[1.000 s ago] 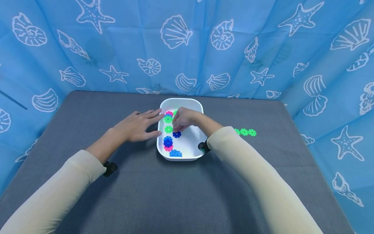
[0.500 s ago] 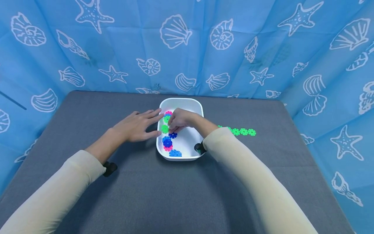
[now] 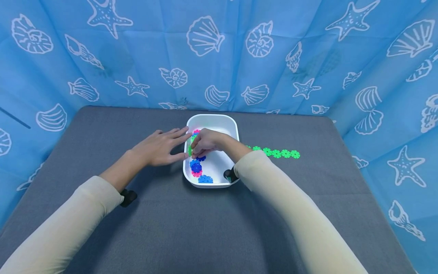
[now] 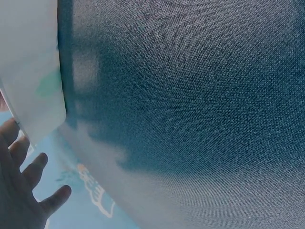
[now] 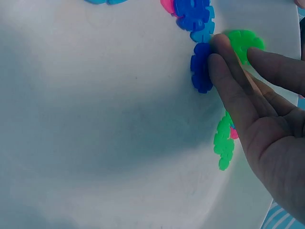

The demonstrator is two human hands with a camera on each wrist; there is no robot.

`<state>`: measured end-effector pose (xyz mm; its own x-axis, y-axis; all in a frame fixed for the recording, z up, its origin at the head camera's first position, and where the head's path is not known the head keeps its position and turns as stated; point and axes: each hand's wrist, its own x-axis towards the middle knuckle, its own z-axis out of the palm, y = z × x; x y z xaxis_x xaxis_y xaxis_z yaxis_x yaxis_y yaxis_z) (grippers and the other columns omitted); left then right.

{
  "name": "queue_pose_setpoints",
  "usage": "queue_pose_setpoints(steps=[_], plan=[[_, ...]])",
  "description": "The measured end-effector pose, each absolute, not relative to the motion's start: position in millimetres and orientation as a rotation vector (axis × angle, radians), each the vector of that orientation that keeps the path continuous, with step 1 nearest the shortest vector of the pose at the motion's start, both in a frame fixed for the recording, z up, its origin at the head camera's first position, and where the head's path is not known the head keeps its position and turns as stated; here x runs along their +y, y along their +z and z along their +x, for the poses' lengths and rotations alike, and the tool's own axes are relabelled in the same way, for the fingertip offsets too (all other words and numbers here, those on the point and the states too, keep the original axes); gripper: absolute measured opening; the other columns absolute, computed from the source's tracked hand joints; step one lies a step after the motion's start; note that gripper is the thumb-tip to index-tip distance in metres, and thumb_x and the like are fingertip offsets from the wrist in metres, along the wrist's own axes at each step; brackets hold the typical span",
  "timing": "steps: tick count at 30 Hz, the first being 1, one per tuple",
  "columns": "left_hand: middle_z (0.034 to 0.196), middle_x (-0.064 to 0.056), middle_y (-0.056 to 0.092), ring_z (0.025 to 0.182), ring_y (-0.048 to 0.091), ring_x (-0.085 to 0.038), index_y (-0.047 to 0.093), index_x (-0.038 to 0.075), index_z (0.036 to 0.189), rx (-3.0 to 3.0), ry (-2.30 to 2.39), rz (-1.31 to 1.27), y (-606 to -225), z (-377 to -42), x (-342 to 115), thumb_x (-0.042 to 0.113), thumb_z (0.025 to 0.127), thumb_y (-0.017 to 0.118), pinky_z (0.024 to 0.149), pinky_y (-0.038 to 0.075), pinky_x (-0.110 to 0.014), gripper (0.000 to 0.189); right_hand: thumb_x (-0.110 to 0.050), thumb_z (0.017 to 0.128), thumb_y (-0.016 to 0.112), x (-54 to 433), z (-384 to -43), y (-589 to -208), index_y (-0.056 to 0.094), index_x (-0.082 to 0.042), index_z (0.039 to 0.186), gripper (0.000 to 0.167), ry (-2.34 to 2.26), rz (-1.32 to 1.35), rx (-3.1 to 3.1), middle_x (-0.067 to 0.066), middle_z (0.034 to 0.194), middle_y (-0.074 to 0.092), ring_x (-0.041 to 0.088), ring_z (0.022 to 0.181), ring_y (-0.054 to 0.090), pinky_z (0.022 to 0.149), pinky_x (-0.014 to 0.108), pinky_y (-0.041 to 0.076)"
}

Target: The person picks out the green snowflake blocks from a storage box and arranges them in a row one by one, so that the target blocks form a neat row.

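Right hand (image 3: 209, 140) shifted left, angled down, fingers (image 5: 232, 90) pinching tilted green disc (image 5: 244, 40), left hand (image 3: 160, 148) splayed

Left hand (image 3: 161, 147) spread, right hand (image 3: 209, 140) angled down, fingers (image 5: 229, 88) close together

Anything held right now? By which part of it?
The right hand seems to pinch a green disc by its edge. The left hand holds nothing, at the side of the white tray.

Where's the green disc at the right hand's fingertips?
In the head view, the green disc tilts inside the white tray, beside its left wall; the right-wrist view shows it at the right hand, whose fingers separate it from a dark blue disc.
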<state>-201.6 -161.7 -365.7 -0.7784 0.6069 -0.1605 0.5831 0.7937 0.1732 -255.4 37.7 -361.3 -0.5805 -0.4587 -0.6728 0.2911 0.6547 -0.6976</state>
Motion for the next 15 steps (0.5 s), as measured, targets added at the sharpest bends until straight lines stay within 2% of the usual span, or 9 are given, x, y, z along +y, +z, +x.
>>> queue_pose_setpoints(steps=[6, 15], plan=[[0.166, -0.008, 0.015, 0.148, 0.023, -0.038, 0.023, 0.017, 0.16, 2.776, 0.164, 0.943, -365.2, -201.4, -162.3, 0.059, 0.098, 0.047, 0.108, 0.025, -0.071, 0.077, -0.007, 0.096, 0.065, 37.1, -255.5, -362.1, 0.06, 0.004, 0.126, 0.032, -1.022, -0.145, 1.936, 0.017, 0.105, 0.073, 0.026, 0.101, 0.071, 0.091, 0.036, 0.055], [0.166, -0.008, 0.015, 0.149, 0.022, -0.037, 0.023, 0.018, 0.16, 2.767, 0.173, 0.941, -365.2, -201.9, -162.3, 0.059, 0.098, 0.046, 0.109, 0.025, -0.071, 0.078, -0.014, 0.099, 0.063, 35.5, -254.4, -363.4, 0.065, 0.001, 0.113, 0.021, -1.023, -0.16, 1.954, 0.019, 0.105, 0.073, 0.028, 0.099, 0.072, 0.088, 0.036, 0.056]])
